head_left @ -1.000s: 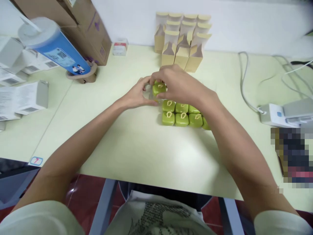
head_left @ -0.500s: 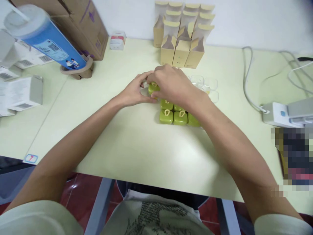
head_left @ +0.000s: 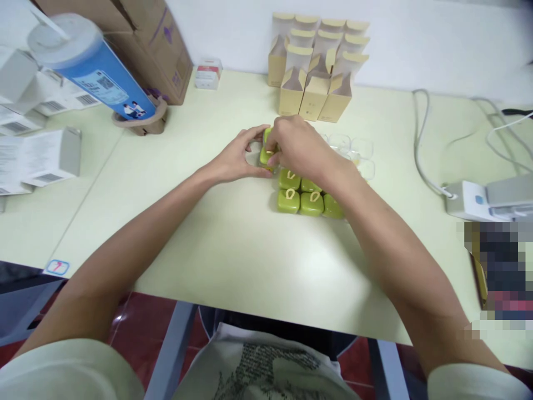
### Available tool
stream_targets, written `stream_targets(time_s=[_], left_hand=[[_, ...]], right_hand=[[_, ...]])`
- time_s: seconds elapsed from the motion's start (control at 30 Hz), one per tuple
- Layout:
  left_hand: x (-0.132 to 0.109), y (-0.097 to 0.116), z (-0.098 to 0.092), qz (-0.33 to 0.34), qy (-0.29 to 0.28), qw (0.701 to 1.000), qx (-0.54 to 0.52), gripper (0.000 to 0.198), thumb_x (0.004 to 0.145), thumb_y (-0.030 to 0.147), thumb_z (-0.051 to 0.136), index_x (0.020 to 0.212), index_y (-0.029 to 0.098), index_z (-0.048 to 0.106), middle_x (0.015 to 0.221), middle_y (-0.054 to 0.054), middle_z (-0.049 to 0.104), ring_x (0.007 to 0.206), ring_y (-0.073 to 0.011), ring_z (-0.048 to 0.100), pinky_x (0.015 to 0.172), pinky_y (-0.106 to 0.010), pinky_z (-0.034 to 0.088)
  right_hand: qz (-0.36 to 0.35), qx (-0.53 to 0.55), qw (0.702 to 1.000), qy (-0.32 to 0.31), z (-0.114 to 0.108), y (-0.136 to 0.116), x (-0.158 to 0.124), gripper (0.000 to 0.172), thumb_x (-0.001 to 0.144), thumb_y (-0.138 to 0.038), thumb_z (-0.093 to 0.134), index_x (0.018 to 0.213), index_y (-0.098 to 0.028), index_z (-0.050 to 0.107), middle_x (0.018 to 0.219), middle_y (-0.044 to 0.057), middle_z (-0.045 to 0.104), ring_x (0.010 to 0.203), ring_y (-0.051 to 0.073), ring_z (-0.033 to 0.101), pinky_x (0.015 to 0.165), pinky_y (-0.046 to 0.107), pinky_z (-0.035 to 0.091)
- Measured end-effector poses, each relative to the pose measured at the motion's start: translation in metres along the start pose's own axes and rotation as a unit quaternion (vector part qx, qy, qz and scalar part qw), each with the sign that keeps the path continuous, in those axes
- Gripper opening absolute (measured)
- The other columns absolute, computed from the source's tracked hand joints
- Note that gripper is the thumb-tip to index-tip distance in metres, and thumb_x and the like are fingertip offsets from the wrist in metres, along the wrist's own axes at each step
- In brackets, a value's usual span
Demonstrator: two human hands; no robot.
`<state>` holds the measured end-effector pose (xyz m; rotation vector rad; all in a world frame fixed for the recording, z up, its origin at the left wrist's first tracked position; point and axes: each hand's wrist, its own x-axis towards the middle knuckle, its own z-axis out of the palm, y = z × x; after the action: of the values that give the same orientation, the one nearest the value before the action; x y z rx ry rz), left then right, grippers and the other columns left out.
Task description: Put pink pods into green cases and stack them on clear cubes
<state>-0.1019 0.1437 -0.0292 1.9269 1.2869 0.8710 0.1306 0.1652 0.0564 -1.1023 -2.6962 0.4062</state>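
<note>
- The right hand (head_left: 297, 147) curls over a small green case (head_left: 265, 155), fingers closed on its top and far side, so most of the case is hidden.
- The left hand (head_left: 239, 158) meets it from the other side, thumb and fingertips pinching the same green case low on its near edge.
- That case sits at the far left corner of a block of green cases (head_left: 306, 194), just above the table (head_left: 233, 244) or touching it; I cannot tell which.
- The block lies in neat rows just under the right wrist; each visible lid bears a pale loop mark.
- Just past the right hand, a few clear plastic trays (head_left: 353, 150) lie on the table, touching or nearly touching the green block.
- Farther back, a cluster of tan cartons (head_left: 316, 72) stands upright against the wall, flaps open at the top.
- To the far left, a blue tube (head_left: 89, 72) leans tilted in a brown holder, beside a cardboard box (head_left: 141, 39).
- White boxes (head_left: 39, 161) with labels lie at the left edge.
- On the right, grey cables (head_left: 420, 144) run to a white device (head_left: 478, 200).
</note>
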Motion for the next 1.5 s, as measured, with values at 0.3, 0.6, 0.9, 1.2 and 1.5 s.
stream_targets(time_s=[0.3, 0.6, 0.9, 1.2, 1.5], left_hand=[[0.000, -0.006, -0.002, -0.007, -0.019, 1.000, -0.003, 0.127, 0.071, 0.061, 0.114, 0.180, 0.027, 0.059, 0.182, -0.016, 0.064, 0.163, -0.0446, 0.060, 0.130, -0.056, 0.058], [-0.001, -0.012, 0.000, -0.010, -0.015, 1.000, 0.015, 0.135, 0.072, 0.062, 0.113, 0.188, 0.030, 0.052, 0.183, -0.019, 0.061, 0.162, -0.0459, 0.060, 0.136, -0.061, 0.054], [0.001, -0.013, -0.005, 0.016, -0.037, 0.999, 0.021, 0.159, 0.066, 0.073, 0.114, 0.197, 0.034, 0.033, 0.187, -0.022, 0.052, 0.178, -0.0532, 0.046, 0.146, -0.074, 0.043], [0.036, 0.001, -0.008, 0.087, -0.108, 0.990, -0.014, 0.189, 0.065, 0.070, 0.117, 0.200, 0.028, -0.009, 0.169, -0.024, 0.068, 0.166, -0.0444, 0.061, 0.149, -0.067, 0.040], [0.040, 0.030, -0.014, 0.043, -0.131, 0.991, -0.001, 0.191, 0.056, 0.067, 0.120, 0.201, 0.032, 0.002, 0.181, -0.026, 0.061, 0.173, -0.0485, 0.059, 0.142, -0.064, 0.051]], right_hand=[[0.021, -0.021, 0.999, 0.022, -0.023, -0.013, -0.027, 0.015, 0.105, -0.014, 0.086, 0.118, -0.022, 0.089, 0.125, 0.012, 0.085, 0.114, 0.038, 0.081, 0.092, 0.044, 0.056], [0.033, -0.085, 0.991, -0.099, -0.055, -0.019, -0.057, 0.013, 0.103, -0.011, 0.086, 0.097, -0.021, 0.082, 0.104, 0.012, 0.083, 0.094, 0.033, 0.076, 0.077, 0.041, 0.046], [0.009, 0.023, 1.000, -0.007, -0.080, -0.008, -0.058, 0.010, 0.107, -0.018, 0.077, 0.100, -0.025, 0.076, 0.110, 0.011, 0.086, 0.104, 0.033, 0.078, 0.086, 0.043, 0.057], [0.171, 0.382, 0.878, 0.230, -0.083, 0.048, -0.024, 0.031, 0.100, -0.059, 0.090, 0.102, -0.036, 0.070, 0.103, 0.005, 0.081, 0.108, 0.034, 0.081, 0.095, 0.053, 0.072], [0.095, 0.204, 0.964, 0.144, -0.064, 0.059, -0.015, 0.015, 0.107, -0.043, 0.082, 0.105, -0.030, 0.076, 0.104, 0.009, 0.087, 0.110, 0.035, 0.083, 0.090, 0.048, 0.068]])
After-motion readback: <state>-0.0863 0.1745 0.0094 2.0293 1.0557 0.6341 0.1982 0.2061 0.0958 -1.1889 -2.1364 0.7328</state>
